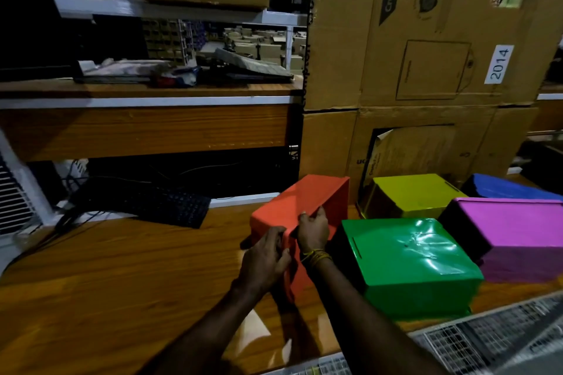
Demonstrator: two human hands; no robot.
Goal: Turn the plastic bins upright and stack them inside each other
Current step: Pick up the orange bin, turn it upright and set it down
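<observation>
Both forearms reach forward over the near edge of the wooden worktop and meet at the red bin, which stands tilted near the middle of the worktop. The left hand grips the bin's near corner, fingers curled round the edge. The right hand, with yellow threads at the wrist, grips the upper edge just beside it, fingers bent over the rim.

To the right, 4 more bins lie upside down: a green bin close beside the red one, a yellow bin behind it, a pink bin toward the right edge, and a blue bin at the far right. Tall cardboard boxes stand along the far edge. A dark keyboard lies at the far left. The room is dim, with shelves of clutter behind.
</observation>
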